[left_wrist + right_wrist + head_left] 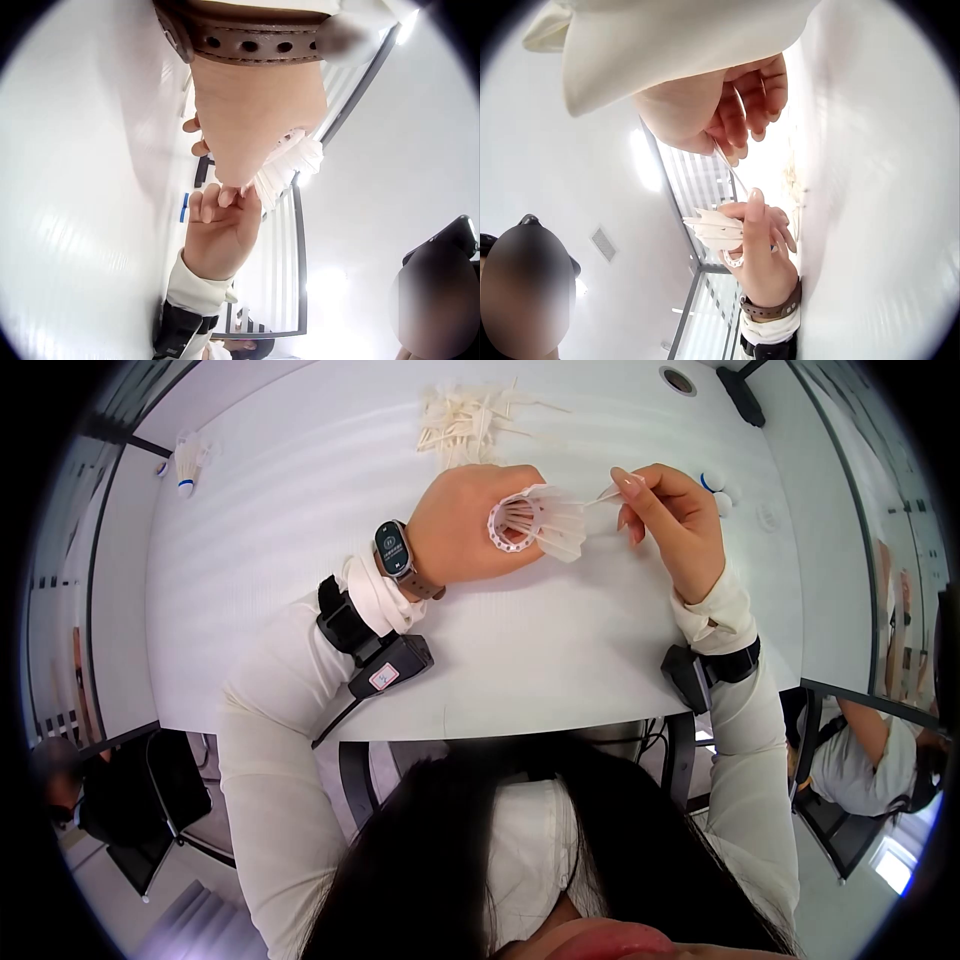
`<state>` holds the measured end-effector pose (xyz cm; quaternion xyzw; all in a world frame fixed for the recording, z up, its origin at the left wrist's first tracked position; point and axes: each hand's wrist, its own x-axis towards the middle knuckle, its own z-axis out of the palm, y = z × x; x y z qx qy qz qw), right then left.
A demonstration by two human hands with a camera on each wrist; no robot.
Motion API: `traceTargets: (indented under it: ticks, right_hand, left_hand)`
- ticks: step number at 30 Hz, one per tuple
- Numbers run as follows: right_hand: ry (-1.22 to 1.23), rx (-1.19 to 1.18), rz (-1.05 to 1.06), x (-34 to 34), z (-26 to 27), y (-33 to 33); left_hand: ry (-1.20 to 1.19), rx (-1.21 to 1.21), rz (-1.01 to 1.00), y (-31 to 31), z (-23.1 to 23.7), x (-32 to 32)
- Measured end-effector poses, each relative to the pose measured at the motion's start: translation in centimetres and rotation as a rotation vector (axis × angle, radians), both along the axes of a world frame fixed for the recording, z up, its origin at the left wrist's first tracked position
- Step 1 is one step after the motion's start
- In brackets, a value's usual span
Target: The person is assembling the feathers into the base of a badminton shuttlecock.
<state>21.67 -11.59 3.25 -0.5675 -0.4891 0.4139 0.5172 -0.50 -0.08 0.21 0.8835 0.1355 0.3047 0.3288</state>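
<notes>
My left hand [462, 525] grips a white shuttlecock skirt [563, 528], its feathers fanned toward the right and its holed ring [495, 530] facing the head camera. To the right of it, my right hand [682, 525] pinches a thin white feather [603, 496] between thumb and finger. The feather's far end lies close to the skirt's wide edge. In the right wrist view, the feather's shaft [731, 169] slants from the pinching fingers toward the skirt [714, 229]. The left wrist view has most of the skirt hidden behind the left hand [255, 112].
A loose pile of feather shafts [465, 422] lies beyond the left hand. At the far left lies a shuttlecock [187, 465] with a blue band. Blue-and-white round pieces [712, 481] sit behind the right hand. White partitions [838, 540] edge the table, which has a round hole [678, 381].
</notes>
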Motion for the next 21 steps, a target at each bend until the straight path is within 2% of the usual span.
traceTargets:
  ticks: [8, 13, 17, 21]
  right_hand:
    - [-0.07, 0.079, -0.098, -0.43, 0.1, -0.11]
    - [-0.218, 0.169, -0.127, -0.24, 0.11, -0.27]
    - [-0.193, 0.214, -0.155, -0.47, 0.25, -0.37]
    - [-0.275, 0.307, -0.185, -0.06, -0.06, -0.34]
  left_hand:
    - [-0.075, -0.015, -0.002, -0.15, -0.17, 0.27]
    - [-0.066, -0.01, 0.026, -0.1, -0.35, 0.29]
    - [-0.124, -0.094, 0.058, -0.49, 0.25, 0.52]
    - [-0.225, -0.067, 0.078, -0.63, -0.12, 0.96]
